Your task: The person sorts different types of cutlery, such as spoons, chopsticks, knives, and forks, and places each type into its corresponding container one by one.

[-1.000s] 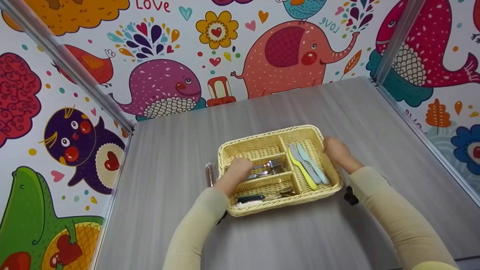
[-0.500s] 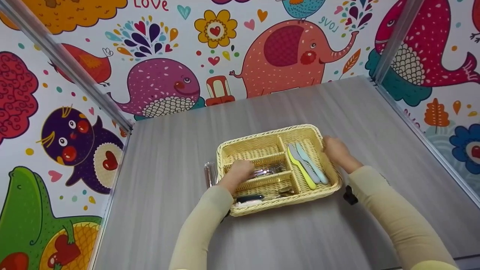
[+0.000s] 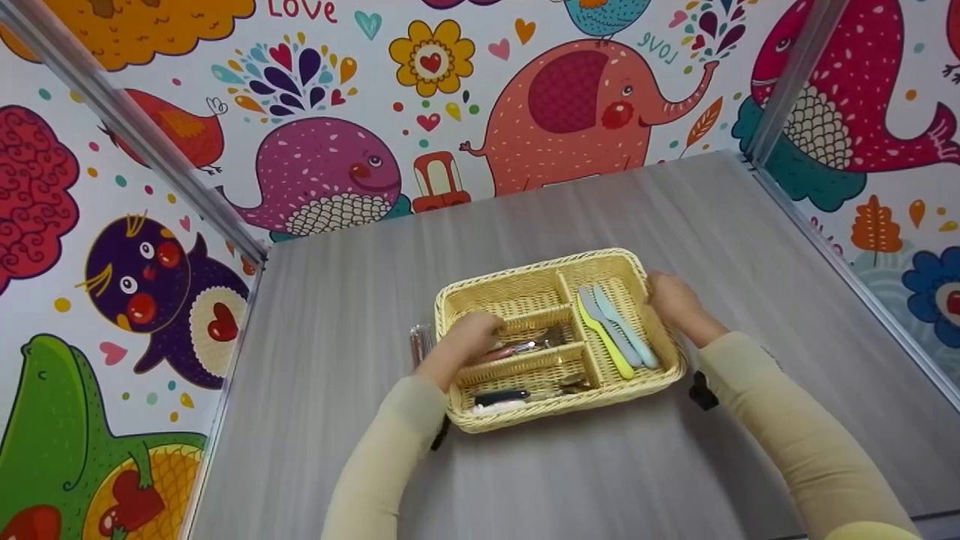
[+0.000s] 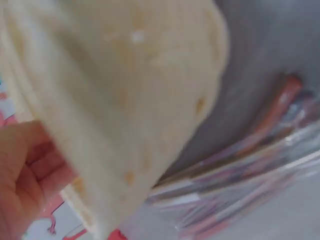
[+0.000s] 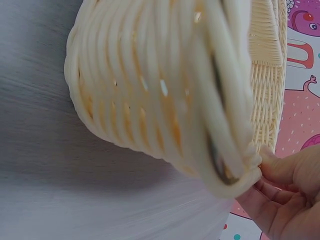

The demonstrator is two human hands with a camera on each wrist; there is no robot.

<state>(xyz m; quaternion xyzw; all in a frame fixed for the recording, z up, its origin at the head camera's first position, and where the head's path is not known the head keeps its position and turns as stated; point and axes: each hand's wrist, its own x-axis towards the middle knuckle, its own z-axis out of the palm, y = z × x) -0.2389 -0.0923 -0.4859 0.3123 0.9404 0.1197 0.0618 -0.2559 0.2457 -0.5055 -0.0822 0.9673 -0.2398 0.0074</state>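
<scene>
A pale wicker cutlery basket (image 3: 540,266) with several compartments sits on the table. My right hand (image 3: 675,306) grips its right end; in the right wrist view the thumb and fingers of that right hand (image 5: 290,190) pinch the woven rim (image 5: 235,185). My left hand (image 3: 471,337) reaches over the left end into the middle compartment, above several forks (image 3: 536,345), one with a pinkish handle. Whether it holds one is hidden. In the left wrist view its curled fingers (image 4: 42,165) pass behind the basket wall (image 4: 125,125).
Yellow, grey and light blue knives (image 3: 615,330) lie in the right compartment. Dark and white handles (image 3: 502,396) are in the front one, beside spoon-like metal ends. Clear-wrapped sticks or utensils (image 3: 420,345) lie left of the basket. Patterned walls (image 3: 337,172) border the grey table (image 3: 337,315).
My left hand has shifted slightly within the left side of the basket, and the forks beneath have moved, with a pinkish handle now showing. The right hand and basket stay in place.
</scene>
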